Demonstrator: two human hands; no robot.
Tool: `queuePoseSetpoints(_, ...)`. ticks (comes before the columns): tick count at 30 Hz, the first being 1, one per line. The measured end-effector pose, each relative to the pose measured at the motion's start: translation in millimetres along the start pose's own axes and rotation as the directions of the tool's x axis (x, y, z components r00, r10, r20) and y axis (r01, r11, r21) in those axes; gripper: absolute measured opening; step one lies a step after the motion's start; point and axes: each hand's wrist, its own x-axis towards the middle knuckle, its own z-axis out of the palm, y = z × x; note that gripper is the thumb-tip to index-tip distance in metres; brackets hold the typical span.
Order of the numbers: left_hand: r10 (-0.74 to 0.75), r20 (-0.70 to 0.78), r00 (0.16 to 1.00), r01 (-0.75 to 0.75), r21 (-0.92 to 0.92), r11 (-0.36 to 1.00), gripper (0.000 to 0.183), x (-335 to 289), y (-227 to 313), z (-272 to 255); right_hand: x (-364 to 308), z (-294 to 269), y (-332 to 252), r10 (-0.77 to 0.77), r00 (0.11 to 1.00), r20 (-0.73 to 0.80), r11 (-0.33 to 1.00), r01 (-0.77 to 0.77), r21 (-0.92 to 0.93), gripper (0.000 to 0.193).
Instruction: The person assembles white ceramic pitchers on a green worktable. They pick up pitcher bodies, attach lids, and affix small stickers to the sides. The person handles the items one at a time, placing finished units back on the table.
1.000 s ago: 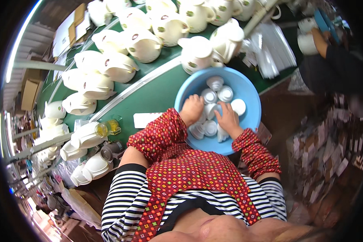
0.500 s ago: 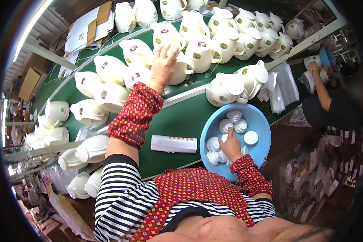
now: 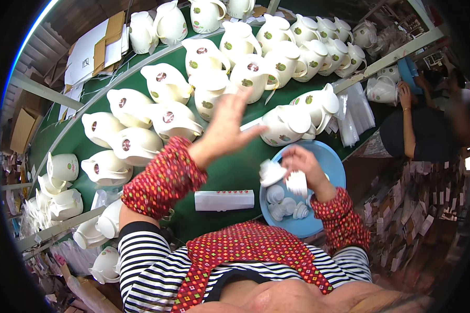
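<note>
My left hand (image 3: 225, 125) is open, its fingers spread, over the front of the rows of white jugs. Just behind it stands a cream-white jug (image 3: 210, 96) with a printed emblem, partly covered by the fingers. My right hand (image 3: 307, 166) is closed on white round caps, held above the light blue basin (image 3: 338, 175). One white cap (image 3: 271, 172) sticks out at the fingertips, smeared by motion; another ribbed one (image 3: 296, 183) shows under the palm. More white caps (image 3: 275, 194) lie in the basin. Two jugs (image 3: 285, 125) stand just beyond its rim.
A white strip with red dots (image 3: 224, 200) lies on the green table (image 3: 185, 219). Clear plastic bags (image 3: 356, 122) hang at the right edge. Flattened cardboard (image 3: 95, 55) lies at the far left. A co-worker's arm (image 3: 407, 117) is at the right.
My left hand has come off a jug and moved nearer, fingers spread. My right hand has risen from inside the basin, now with white caps in it.
</note>
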Motion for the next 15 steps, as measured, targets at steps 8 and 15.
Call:
queuePoseSetpoints(8, -0.506, 0.344, 0.791, 0.423, -0.905, 0.045, 0.090, -22, 46, 60, 118, 50, -24, -0.097, 0.982, 0.162, 0.790, -0.023, 0.613, 0.031)
queuePoseSetpoints(15, -0.337, -0.131, 0.932, 0.228, -0.510, 0.829, 0.027, -70, 29, 107, 196, 0, -129, -0.436, 0.883, -0.171, 0.857, 0.466, 0.222, 0.043)
